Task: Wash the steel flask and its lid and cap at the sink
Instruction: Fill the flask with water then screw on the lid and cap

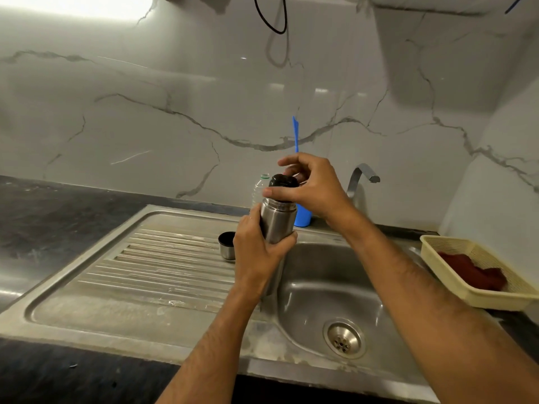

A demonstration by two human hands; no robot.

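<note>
The steel flask (277, 221) is held upright above the left rim of the sink basin (323, 290). My left hand (258, 252) grips its body from the left. My right hand (310, 185) pinches the black lid (283, 180) that sits in the flask's mouth, thumb in front and fingers behind. The steel cap (227, 245) stands mouth-up on the ribbed drainboard (151, 266), just left of my left hand and apart from it.
A tap (361, 179) rises behind the basin, with no water visible. A blue cup (303, 218) with a blue stick and a clear plastic bottle (260, 189) stand behind the flask. A cream basket (478, 269) with a dark red cloth sits at the right. Dark counter lies left.
</note>
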